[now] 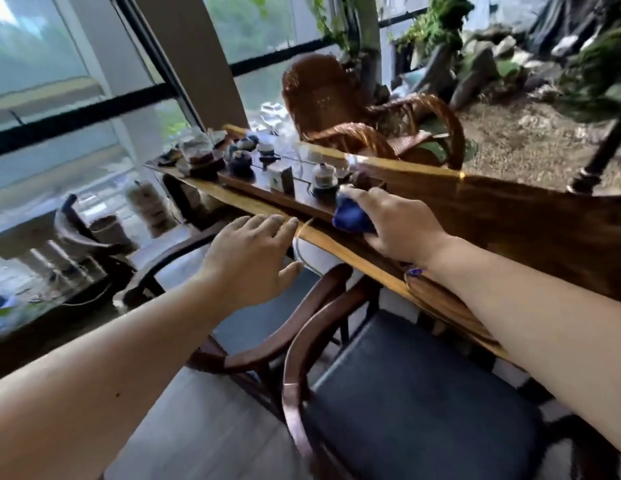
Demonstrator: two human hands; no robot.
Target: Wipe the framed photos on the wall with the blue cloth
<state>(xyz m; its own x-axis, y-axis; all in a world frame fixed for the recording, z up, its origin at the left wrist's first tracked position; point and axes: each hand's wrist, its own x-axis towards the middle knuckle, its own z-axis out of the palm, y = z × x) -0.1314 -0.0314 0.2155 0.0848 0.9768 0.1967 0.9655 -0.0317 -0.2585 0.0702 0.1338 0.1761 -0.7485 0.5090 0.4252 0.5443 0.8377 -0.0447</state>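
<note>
My right hand (394,225) is closed around a bunched blue cloth (350,216) at the near edge of a long wooden tea table (510,216). The cloth sticks out to the left of my fingers, just in front of a dark tea tray. To the left of it my left hand (248,252) hovers palm down, fingers spread, holding nothing, with its fingertips at the table's edge. No framed photos or wall with frames are in view.
A tea tray (267,192) with several small cups and teapots sits on the table. A wooden chair with a dark seat (406,393) stands below my arms. A wicker chair (337,109) is behind the table, windows at left, rocks and plants at right.
</note>
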